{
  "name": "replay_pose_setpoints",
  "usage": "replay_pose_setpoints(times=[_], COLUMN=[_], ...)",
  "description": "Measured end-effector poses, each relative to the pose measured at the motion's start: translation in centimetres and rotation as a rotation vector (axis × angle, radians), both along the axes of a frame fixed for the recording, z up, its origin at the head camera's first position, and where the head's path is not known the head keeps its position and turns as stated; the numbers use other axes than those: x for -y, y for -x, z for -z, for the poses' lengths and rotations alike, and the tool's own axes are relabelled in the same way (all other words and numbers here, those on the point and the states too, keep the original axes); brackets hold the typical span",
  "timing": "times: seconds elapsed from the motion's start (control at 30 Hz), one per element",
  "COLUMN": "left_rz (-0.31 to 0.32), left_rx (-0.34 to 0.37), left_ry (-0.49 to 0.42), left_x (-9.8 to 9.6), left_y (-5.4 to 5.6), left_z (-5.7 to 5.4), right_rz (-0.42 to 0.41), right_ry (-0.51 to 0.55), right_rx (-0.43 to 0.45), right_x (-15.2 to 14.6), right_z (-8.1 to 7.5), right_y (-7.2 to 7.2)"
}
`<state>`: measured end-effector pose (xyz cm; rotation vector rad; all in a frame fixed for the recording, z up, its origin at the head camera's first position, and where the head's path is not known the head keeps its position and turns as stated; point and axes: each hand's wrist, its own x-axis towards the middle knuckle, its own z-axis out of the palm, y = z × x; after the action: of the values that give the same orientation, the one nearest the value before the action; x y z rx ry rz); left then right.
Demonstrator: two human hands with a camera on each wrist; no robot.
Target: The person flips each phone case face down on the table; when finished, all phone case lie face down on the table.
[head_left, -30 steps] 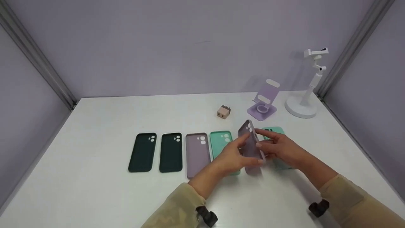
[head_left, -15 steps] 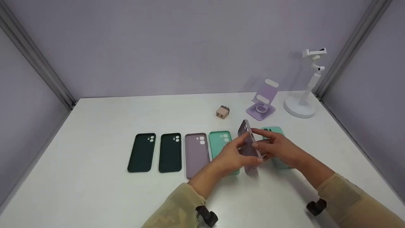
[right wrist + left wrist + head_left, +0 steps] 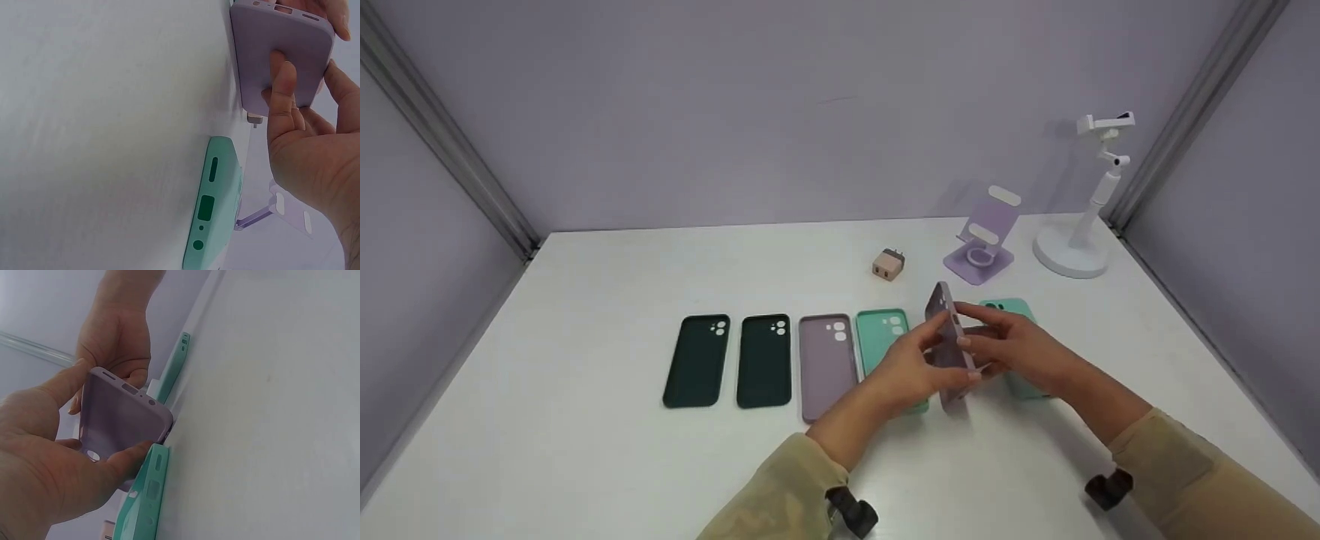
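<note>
A purple phone case (image 3: 951, 354) stands tilted on its long edge, held between both hands. My left hand (image 3: 901, 373) grips it from the open inner side, its thumb at the near end. My right hand (image 3: 1024, 351) holds it from the other side; in the right wrist view its fingers (image 3: 284, 79) lie bent against the case's back and the thumb is at an edge. To the left, partly behind my left hand, lies a mint green case (image 3: 877, 337). Another mint case (image 3: 1020, 386) lies beneath my right hand, partly covered.
Left of the hands, a second purple case (image 3: 826, 360) and two dark green cases (image 3: 765, 367) lie in a row. Farther back are a pink charger plug (image 3: 889, 265), a purple phone stand (image 3: 990, 225) and a white stand (image 3: 1072, 253).
The held purple case has turned slightly more upright, edge toward the camera, and shifted a little left. Both hands keep hold of it; the other cases lie as before.
</note>
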<state>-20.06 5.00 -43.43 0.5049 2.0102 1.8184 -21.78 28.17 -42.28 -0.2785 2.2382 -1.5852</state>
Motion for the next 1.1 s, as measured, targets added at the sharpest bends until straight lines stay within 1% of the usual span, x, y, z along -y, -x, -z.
replay_pose_setpoints(times=[0.1,0.2,0.33,0.4,0.47,0.57,0.67,0.83,0.93,1.1], left_rz=[-0.006,-0.009,-0.005,0.007,0.015,0.019,0.013,0.006,-0.016,-0.052], left_rx=[0.007,0.022,0.05,0.078,0.115,0.192,0.244,0.267,0.275,0.3], left_ry=[0.014,0.007,-0.037,-0.08,-0.118,-0.177,-0.216,-0.254,-0.249,-0.243], left_x=[-0.1,-0.1,-0.1,-0.1,-0.1,-0.1,-0.1,0.1,0.1,0.1], left_y=[0.0,0.0,0.2,0.2,0.3,0.3,0.4,0.5,0.5,0.6], left_z=[0.0,0.0,0.0,-0.1,-0.1,-0.2,-0.2,-0.1,-0.2,-0.4], right_rz=[-0.012,-0.036,-0.081,-0.096,-0.103,-0.102,-0.096,-0.092,-0.09,-0.078], right_ry=[0.015,0.05,0.099,0.101,0.092,0.064,0.025,-0.038,-0.057,-0.065], right_rx=[0.007,0.022,0.033,0.024,0.012,0.004,-0.011,-0.06,-0.075,-0.076], right_x=[-0.1,-0.3,-0.8,-1.0,-1.1,-1.0,-0.8,-0.4,-0.2,0.2], right_z=[0.1,0.2,0.3,0.2,0.1,-0.1,-0.1,-0.1,-0.1,0.2], right_y=[0.0,0.0,0.1,0.1,0.1,0.2,0.1,0.1,0.1,0.2])
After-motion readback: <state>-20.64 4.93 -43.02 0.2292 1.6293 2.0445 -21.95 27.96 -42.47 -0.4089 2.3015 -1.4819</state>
